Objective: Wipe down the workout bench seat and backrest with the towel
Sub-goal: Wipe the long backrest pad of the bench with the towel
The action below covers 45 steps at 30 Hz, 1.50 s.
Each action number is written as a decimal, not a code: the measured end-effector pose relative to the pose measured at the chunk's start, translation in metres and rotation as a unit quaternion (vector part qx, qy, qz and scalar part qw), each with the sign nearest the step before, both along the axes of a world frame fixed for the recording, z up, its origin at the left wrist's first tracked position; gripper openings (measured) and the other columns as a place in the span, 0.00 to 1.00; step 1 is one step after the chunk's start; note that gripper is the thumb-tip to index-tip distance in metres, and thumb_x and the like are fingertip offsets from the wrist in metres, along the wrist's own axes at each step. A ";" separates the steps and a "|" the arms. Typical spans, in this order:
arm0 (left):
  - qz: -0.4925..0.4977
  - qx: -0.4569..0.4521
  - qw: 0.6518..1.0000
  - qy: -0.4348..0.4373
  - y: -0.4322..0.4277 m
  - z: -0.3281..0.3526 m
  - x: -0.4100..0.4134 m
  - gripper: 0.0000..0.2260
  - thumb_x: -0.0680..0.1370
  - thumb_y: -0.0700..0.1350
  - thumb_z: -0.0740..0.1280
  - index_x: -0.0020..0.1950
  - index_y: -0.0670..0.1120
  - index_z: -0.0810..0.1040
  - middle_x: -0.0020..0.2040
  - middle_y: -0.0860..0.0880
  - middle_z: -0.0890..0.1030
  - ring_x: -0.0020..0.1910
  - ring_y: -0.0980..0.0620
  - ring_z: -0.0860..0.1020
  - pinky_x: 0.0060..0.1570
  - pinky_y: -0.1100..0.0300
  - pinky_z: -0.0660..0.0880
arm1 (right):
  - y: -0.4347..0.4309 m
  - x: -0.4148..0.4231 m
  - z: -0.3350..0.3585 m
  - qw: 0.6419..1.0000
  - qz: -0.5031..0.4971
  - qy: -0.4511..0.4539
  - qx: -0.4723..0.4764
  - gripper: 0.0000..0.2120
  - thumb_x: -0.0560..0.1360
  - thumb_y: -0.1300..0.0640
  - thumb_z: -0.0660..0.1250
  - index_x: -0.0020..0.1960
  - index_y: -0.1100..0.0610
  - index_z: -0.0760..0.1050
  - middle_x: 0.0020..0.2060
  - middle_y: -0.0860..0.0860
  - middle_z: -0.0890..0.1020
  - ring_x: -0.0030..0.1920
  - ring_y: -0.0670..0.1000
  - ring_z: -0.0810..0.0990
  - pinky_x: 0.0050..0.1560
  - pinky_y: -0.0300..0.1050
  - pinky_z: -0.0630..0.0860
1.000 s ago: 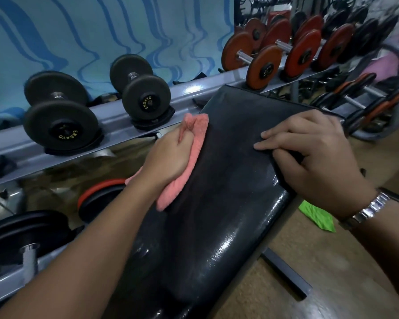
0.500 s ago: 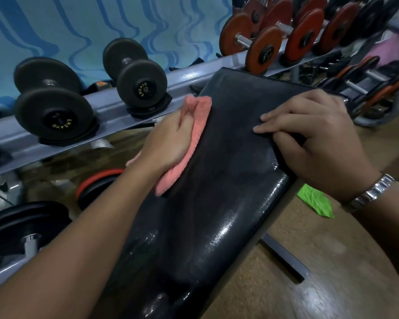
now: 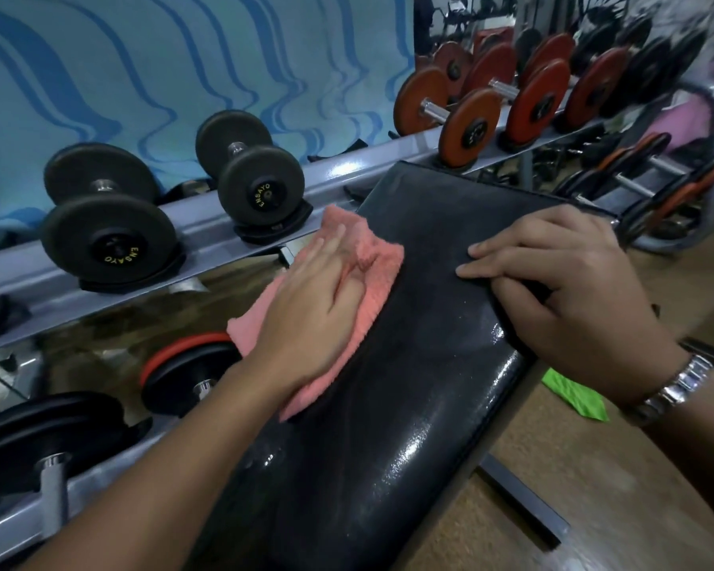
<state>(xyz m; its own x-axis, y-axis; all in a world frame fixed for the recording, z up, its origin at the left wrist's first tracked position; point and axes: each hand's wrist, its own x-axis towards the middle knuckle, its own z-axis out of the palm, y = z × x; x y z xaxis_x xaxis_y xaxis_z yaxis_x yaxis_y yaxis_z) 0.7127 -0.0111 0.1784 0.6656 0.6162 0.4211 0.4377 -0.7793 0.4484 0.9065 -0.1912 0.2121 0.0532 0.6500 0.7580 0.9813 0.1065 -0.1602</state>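
The pink towel (image 3: 372,278) is pressed flat by the open left hand (image 3: 318,311) at the black bench pad's (image 3: 409,385) left edge. The pad's right edge is gripped by the right hand (image 3: 573,290). 2 black dumbbells (image 3: 248,179) are racked just left; a green cloth (image 3: 573,395), possibly, lies on the floor.

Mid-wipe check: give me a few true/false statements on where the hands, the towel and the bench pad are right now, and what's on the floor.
1. The left hand lies flat on the pink towel, pressing it onto the black bench pad. True.
2. The right hand holds a second towel. False: it holds no cloth; it grips the right edge of the pad, fingers on top.
3. The towel lies along the left edge of the pad. True.
4. The wrist watch is on the left arm. False: it is on the right wrist.
5. A green cloth lies on the floor to the right of the bench. True.
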 end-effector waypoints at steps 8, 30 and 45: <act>0.001 -0.044 0.999 -0.009 0.024 0.014 0.019 0.22 0.86 0.55 0.52 0.82 0.58 0.61 0.82 0.58 0.61 0.80 0.57 0.60 0.79 0.50 0.59 | 0.002 0.001 -0.002 1.000 0.002 0.005 0.005 0.12 0.75 0.60 0.65 0.48 0.49 0.86 0.49 0.43 0.85 0.53 0.51 0.77 0.61 0.49 0.64; 0.061 -0.013 0.998 -0.009 -0.013 0.016 0.032 0.25 0.84 0.56 0.52 0.82 0.56 0.62 0.83 0.55 0.59 0.82 0.55 0.55 0.81 0.50 0.52 | 0.000 -0.001 0.002 0.999 0.004 0.041 -0.009 0.12 0.74 0.59 0.66 0.47 0.48 0.86 0.48 0.41 0.85 0.53 0.48 0.76 0.60 0.52 0.67; 0.049 0.031 0.998 0.016 -0.117 0.013 0.039 0.27 0.84 0.57 0.47 0.84 0.54 0.55 0.85 0.54 0.52 0.84 0.50 0.46 0.82 0.48 0.46 | -0.018 0.013 0.035 0.983 -0.016 0.173 0.068 0.14 0.72 0.70 0.62 0.49 0.57 0.82 0.47 0.51 0.84 0.50 0.52 0.81 0.52 0.40 0.74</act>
<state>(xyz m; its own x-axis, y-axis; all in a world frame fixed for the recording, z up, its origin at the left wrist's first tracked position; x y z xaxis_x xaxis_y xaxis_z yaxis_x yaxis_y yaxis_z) 0.7518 -0.1279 0.1917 0.6174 0.6521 0.4399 0.5263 -0.7581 0.3852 0.9194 -0.2097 0.2475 0.3413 0.5379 0.7708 0.8742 0.1196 -0.4705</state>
